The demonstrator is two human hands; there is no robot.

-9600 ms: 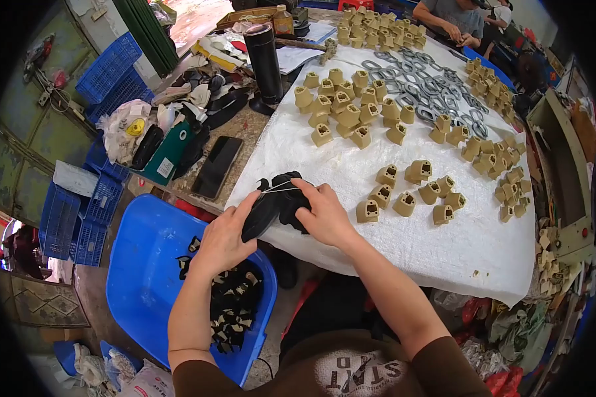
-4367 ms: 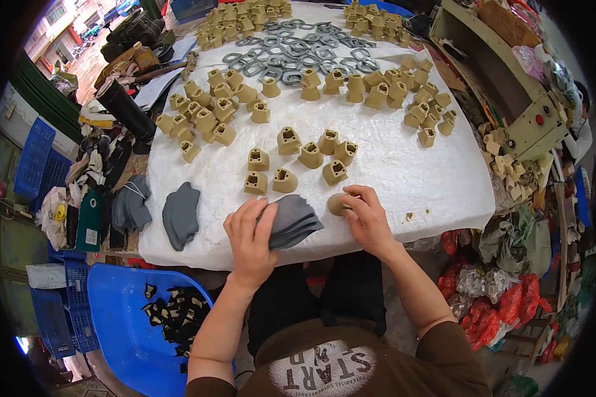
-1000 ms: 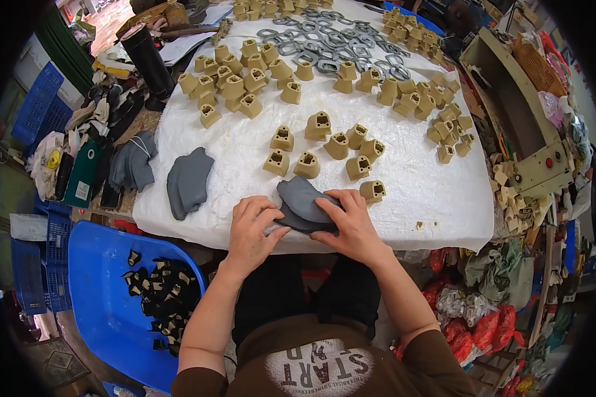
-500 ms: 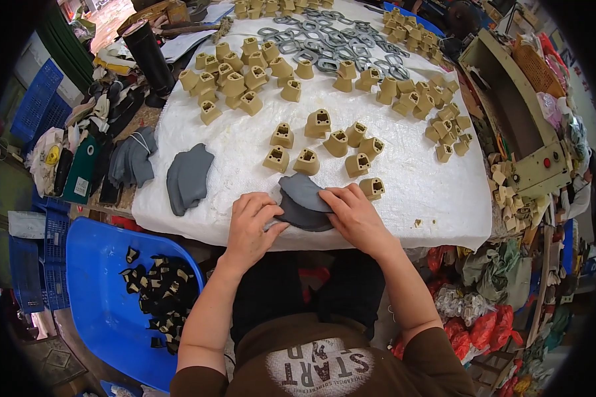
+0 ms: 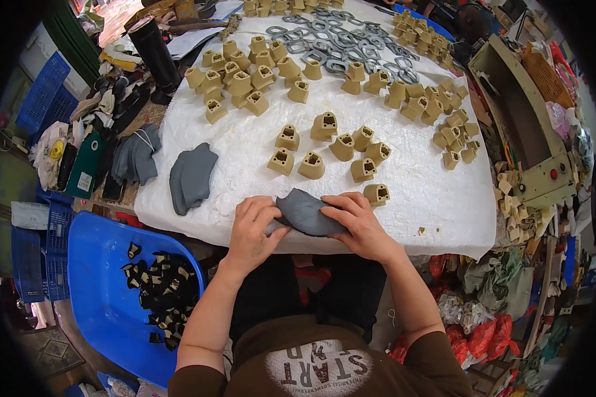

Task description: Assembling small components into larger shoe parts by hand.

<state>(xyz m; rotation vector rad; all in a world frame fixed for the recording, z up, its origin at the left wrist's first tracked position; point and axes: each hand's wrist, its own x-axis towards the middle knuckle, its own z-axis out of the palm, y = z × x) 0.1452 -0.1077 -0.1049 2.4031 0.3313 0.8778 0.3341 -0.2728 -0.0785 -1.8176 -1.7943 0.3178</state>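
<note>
At the near edge of the white-covered table, my left hand (image 5: pixel 253 228) pinches the left end of a dark grey, curved leather-like piece (image 5: pixel 309 212). Its right end is gripped by my right hand (image 5: pixel 363 226), fingers on top and thumb at the near edge. A darker layer shows along the underside, mostly covered. To the left of my left hand lie more cut pieces (image 5: pixel 195 177) of the same grey material, overlapping. Just beyond my right hand stands a tan hollow heel-shaped block (image 5: pixel 377 194).
Tan blocks (image 5: pixel 242 71) stand in groups across the white cloth (image 5: pixel 238 155), with grey oval rings (image 5: pixel 338 40) at the back. Left of the table, a blue tub (image 5: pixel 102 291) holds small black-and-tan parts. A strapped grey bundle (image 5: pixel 136 155) sits at the table's left edge.
The upper grey layer has come down over the darker one, which showed widely before. My right hand has shifted slightly with it, while my left keeps its hold.
</note>
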